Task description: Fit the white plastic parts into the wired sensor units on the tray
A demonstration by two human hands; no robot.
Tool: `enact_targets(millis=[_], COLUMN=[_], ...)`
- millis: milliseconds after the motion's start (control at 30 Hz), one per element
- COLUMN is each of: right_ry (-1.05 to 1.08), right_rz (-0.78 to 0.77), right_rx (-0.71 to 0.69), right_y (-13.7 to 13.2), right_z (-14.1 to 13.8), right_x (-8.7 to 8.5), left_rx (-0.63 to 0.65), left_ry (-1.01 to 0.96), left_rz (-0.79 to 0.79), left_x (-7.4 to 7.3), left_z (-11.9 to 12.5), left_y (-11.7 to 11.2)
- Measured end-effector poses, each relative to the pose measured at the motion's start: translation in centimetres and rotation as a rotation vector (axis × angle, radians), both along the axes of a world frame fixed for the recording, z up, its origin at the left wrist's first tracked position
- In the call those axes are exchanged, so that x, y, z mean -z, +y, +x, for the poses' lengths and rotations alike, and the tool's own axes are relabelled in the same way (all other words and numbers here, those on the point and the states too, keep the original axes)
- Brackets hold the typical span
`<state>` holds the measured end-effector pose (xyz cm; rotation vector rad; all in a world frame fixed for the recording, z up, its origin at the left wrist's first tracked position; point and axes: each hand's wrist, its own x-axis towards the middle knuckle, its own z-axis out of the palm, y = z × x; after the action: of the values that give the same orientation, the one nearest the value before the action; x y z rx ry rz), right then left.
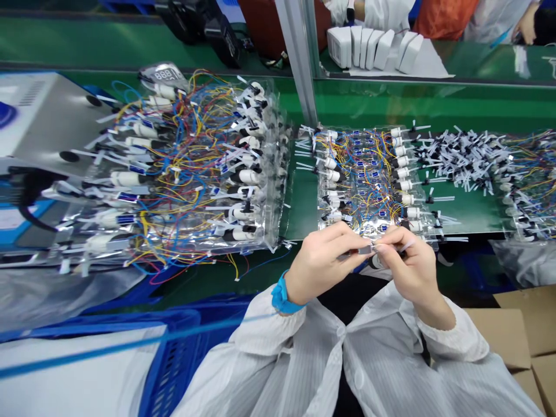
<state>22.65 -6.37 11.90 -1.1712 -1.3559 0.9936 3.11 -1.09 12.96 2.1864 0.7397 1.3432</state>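
My left hand [325,255], with a blue wrist strap [281,294] below it, is closed in a pinch on a small grey rectangular part [365,249]. Fingertip to fingertip with it, my right hand [408,260] pinches a thin whitish strip [407,245]. How the two small pieces meet is hidden by my fingers. Just beyond my hands lies a tray of wired assemblies [362,174], with white cylindrical parts along both sides and coloured wires between. To its right is a heap of small black parts with pale strips [467,155].
At the left, a stack of clear trays [271,214] bears more wired parts beside a grey-and-blue machine [47,121]. A metal post [297,58] rises behind the bench. White housings [369,49] stand at the back. A blue crate [182,347] and cardboard boxes [499,336] flank me.
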Motion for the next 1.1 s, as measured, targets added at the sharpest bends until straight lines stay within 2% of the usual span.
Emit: enact_targets(millis=[100, 367, 633, 800, 967, 1100], right_ry=[-0.001, 0.084, 0.014, 0.091, 0.043, 0.024], right_rz=[0.007, -0.046, -0.026, -0.103, -0.04, 0.008], right_rx=[-0.007, -0.001, 0.013, 0.0, -0.052, -0.047], right_y=[-0.3, -1.0, -0.4, 0.4, 0.6, 0.7], right_z=[0.1, 0.4, 0.1, 0.5, 1.2, 1.3], right_x=[0.3, 0.9, 0.9, 0.3, -0.4, -0.3], left_rx=[-0.004, -0.025, 0.04, -0.016, -0.009, -0.008], left_ry=[0.019, -0.076, 0.074, -0.052, -0.078, -0.075], left_rz=[0.016, 0.028, 0.086, 0.028, 0.032, 0.046], left_x=[0.2, 1.2, 0.8, 1.1, 1.0, 1.0], left_z=[0.1, 0.9, 0.3, 0.8, 1.1, 1.0], left_y=[-0.3, -0.5, 0.1, 0.5, 0.5, 0.2])
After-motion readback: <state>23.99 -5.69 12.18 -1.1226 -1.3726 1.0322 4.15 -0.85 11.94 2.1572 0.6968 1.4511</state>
